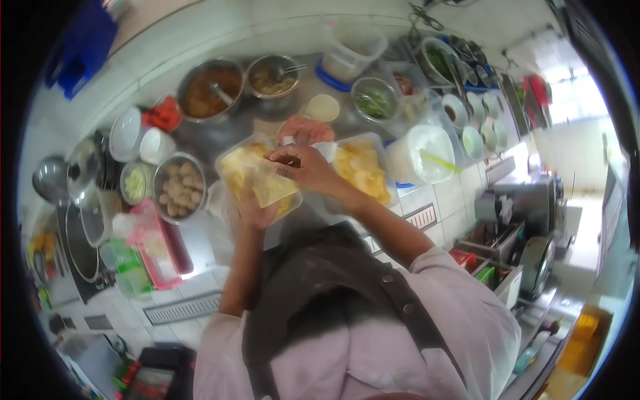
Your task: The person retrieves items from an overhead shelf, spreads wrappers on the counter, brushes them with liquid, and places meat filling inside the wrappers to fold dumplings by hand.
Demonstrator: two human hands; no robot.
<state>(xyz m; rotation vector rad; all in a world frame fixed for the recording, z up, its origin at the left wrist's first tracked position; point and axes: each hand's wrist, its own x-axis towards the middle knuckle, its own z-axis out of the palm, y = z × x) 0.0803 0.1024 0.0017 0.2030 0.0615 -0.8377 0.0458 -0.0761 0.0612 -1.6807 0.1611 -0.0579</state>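
Note:
A thin, pale yellow sheet, like a dumpling wrapper, lies across my left hand, its fingers curled under it. My right hand is just above the sheet's upper right edge, fingers pinched together; whatever is between them is too small to tell. Below the sheet is a clear tub with more yellow pieces. Pink minced meat sits just beyond my hands, with a small flat tool against it. Right of my right wrist, another tub holds yellow folded pieces.
Along the back stand a pot of brown stew, a second metal pot and a bowl of greens. A bowl of round balls and a pink tray are left. A white bucket stands right.

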